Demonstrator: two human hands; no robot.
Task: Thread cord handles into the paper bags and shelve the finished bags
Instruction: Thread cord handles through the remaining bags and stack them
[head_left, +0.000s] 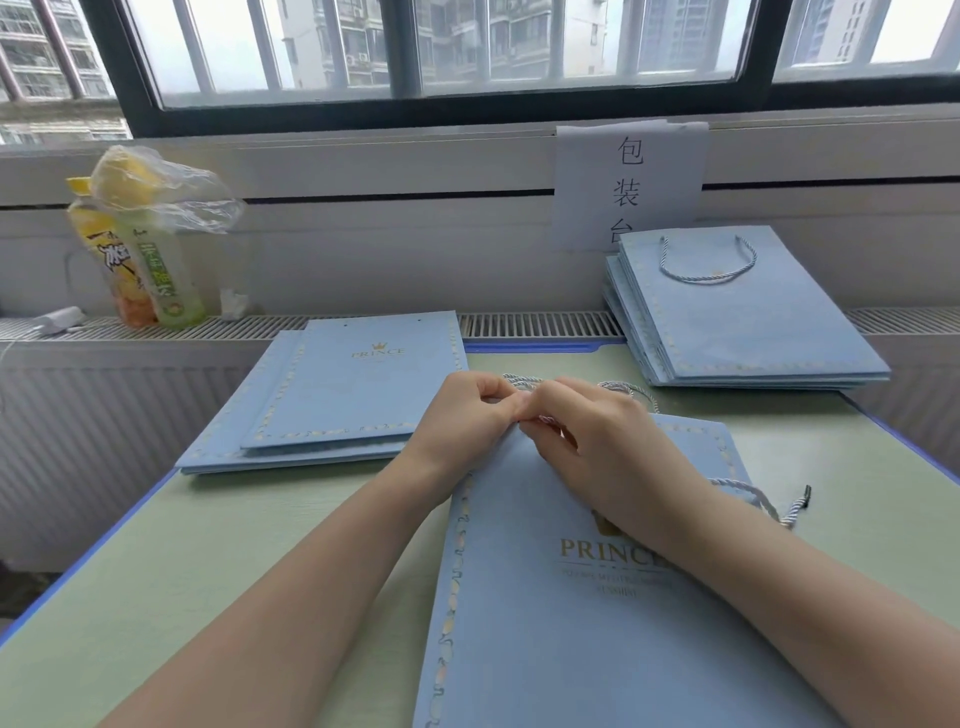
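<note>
Nearest the camera, one flat pale-blue paper bag printed with a gold crown and the word PRINCE lies on the pale-green table with its blue edge, its top end pointing away from the person. Both bare forearms reach over it, and the two hands meet at that top edge. The left hand has its fingers curled, thumb and fingertips pinching a blue-and-white twisted cord at the bag's rim. The right hand is likewise curled, its fingertips pressed against the left hand's and pinching the same spot; whether it grips cord or paper there cannot be told. The cord loops out beyond the knuckles. A second twisted cord with a dark tip lies on the table just right of the bag, partly under the right wrist. Farther off on the left sits a stack of flat pale-blue bags without handles; at least two layers show, the exact count unclear. At the far right, a stack of several finished pale-blue bags leans over the radiator grille, the top one carrying a cord handle. Behind it hangs one white paper sign with black characters. On the left of the sill stand two drink bottles, topped by a clear plastic bag.
</note>
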